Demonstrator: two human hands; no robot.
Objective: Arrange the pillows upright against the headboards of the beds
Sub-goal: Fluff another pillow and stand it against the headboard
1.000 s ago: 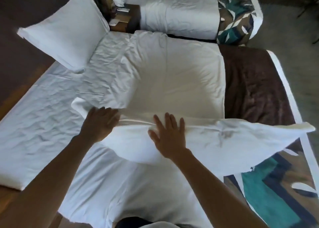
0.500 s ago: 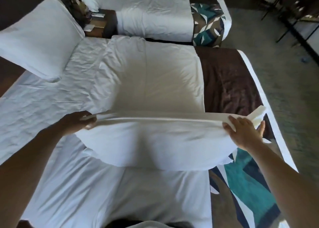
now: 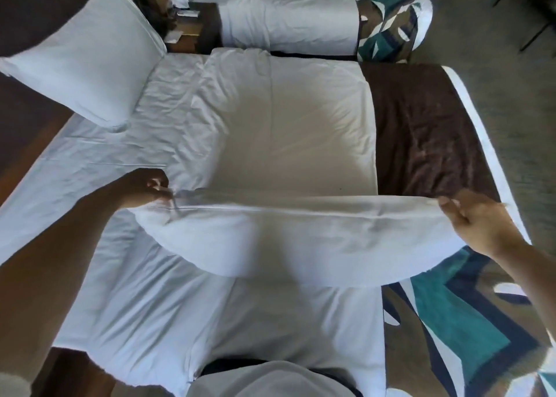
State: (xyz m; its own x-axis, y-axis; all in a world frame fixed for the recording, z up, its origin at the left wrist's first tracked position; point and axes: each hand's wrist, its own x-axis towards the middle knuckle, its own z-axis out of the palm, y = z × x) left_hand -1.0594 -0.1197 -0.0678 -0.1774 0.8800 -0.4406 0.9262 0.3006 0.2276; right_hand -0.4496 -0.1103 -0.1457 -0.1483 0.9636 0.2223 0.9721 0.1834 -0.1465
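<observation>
I hold a long white pillow (image 3: 294,240) lifted above the near bed (image 3: 144,312), stretched sideways between my hands. My left hand (image 3: 144,187) pinches its upper left corner. My right hand (image 3: 478,219) grips its upper right corner. A second white pillow (image 3: 87,62) stands tilted upright at the far left, leaning against the dark headboard (image 3: 27,14). The bed below has a white duvet (image 3: 285,126) and crumpled white sheets.
A brown runner (image 3: 427,132) and a teal patterned throw (image 3: 469,330) cover the bed's foot at right. A second bed (image 3: 288,11) lies beyond, with a wooden nightstand (image 3: 192,32) between the beds. Grey carpet (image 3: 511,95) fills the right side.
My hands slid from the pillow's middle out to its two top corners. The pillow now hangs stretched wider between them, and my view shifted slightly.
</observation>
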